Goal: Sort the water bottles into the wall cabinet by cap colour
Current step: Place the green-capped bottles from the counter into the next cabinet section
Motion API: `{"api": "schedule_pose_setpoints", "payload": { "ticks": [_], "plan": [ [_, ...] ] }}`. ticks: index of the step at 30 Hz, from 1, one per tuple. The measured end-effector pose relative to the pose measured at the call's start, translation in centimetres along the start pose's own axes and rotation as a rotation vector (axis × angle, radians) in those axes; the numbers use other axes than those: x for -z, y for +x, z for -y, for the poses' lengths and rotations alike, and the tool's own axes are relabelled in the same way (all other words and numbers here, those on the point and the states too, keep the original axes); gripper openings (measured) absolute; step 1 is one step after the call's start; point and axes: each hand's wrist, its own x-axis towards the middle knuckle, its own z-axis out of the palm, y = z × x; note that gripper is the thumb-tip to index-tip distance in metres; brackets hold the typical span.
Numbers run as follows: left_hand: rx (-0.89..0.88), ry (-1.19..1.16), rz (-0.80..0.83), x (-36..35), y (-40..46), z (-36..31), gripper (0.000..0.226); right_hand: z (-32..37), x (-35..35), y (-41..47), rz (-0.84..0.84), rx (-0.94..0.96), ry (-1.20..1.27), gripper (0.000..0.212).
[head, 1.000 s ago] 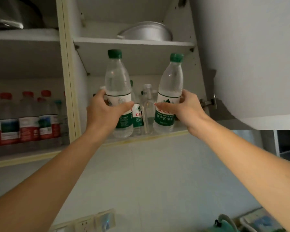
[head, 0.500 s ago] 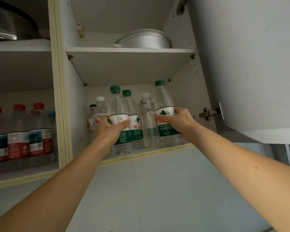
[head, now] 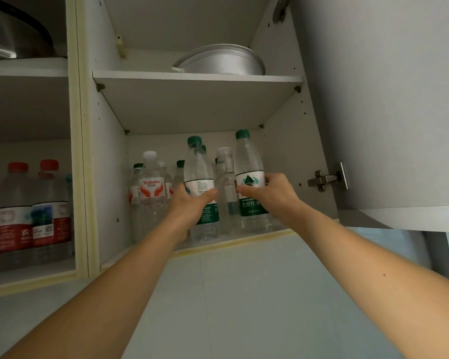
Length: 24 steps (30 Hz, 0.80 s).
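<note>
My left hand [head: 192, 206] grips a green-capped bottle [head: 198, 167] around its label, standing at the front of the right compartment's lower shelf [head: 231, 242]. My right hand [head: 267, 195] grips a second green-capped bottle [head: 248, 161] at the shelf's right front. Between them stands a clear-capped bottle [head: 224, 177]. A white-capped bottle with a red label [head: 151, 182] and several more green-capped bottles stand behind and to the left. Red-capped bottles [head: 49, 203] fill the left compartment.
The cabinet door [head: 386, 99] hangs open on the right, its hinge [head: 327, 178] beside my right hand. A metal basin [head: 221, 60] lies on the upper shelf and a pot [head: 13, 35] sits at the upper left. Pale tiled wall runs below the cabinet.
Both hands have carried their green-capped bottles from in front of the cabinet onto the lower right shelf. The view has tilted upward.
</note>
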Motion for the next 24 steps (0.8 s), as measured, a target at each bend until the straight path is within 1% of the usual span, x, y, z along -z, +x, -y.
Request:
{"api": "schedule_pose_setpoints", "payload": {
  "ticks": [9, 12, 13, 17, 24],
  "plan": [
    [0.017, 0.028, -0.042, -2.4, 1.1, 0.2, 0.053, -0.8, -0.9, 1.4, -0.054, 0.010, -0.065, 0.059],
    [0.011, 0.026, -0.044, -2.7, 1.1, 0.4, 0.055, -1.3, -1.2, 1.4, -0.052, 0.028, -0.073, 0.051],
    [0.010, 0.024, -0.045, -2.7, 1.2, 0.4, 0.055, -1.4, -1.3, 1.5, -0.054, 0.031, -0.073, 0.050],
    [0.007, 0.025, -0.045, -2.7, 1.5, 0.4, 0.046, -1.4, -1.3, 1.6, -0.057, 0.032, -0.080, 0.059],
    [-0.003, 0.060, -0.055, -2.8, 1.4, 0.3, 0.048, -1.2, -1.3, 1.2, -0.063, 0.041, -0.089, 0.054]
  ]
}}
